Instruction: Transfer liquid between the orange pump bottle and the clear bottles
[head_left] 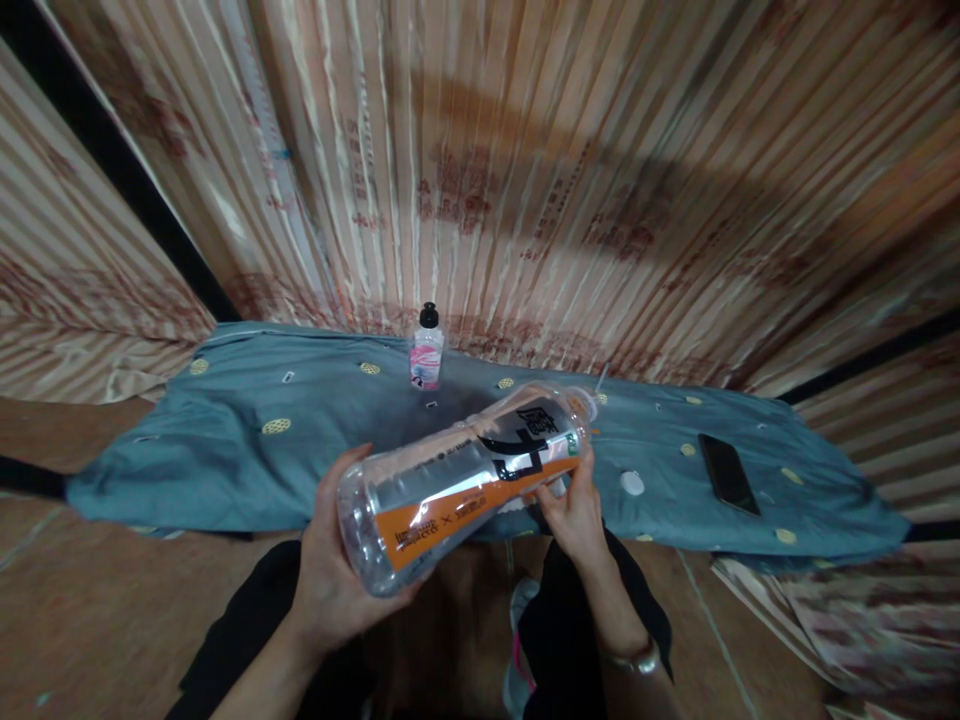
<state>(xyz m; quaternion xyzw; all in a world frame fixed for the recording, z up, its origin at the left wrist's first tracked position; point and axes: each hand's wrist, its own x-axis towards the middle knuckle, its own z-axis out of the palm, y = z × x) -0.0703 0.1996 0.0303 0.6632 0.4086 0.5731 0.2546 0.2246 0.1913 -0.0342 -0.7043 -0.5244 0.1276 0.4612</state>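
Observation:
A large clear plastic bottle (pixel 465 480) with an orange, silver and black label lies tilted across both my hands, above the cloth-covered surface. My left hand (pixel 330 560) is wrapped round its base end. Near the neck, my right hand (pixel 576 510) grips the bottle from below, and its mouth points to the upper right. A white piece (pixel 553 487), perhaps tissue or paper, shows partly behind the bottle by my right fingers; I cannot tell whether they hold it. A round white cap-like disc (pixel 631 483) rests on the cloth to the right of that hand.
A small clear bottle (pixel 426 360) with a pink label and black cap stands upright at the back. A dark phone (pixel 727 473) lies at the right on the blue-green cloth (pixel 247 480). Patterned curtains (pixel 480 200) hang behind, and dark poles (pixel 120 170) flank the surface.

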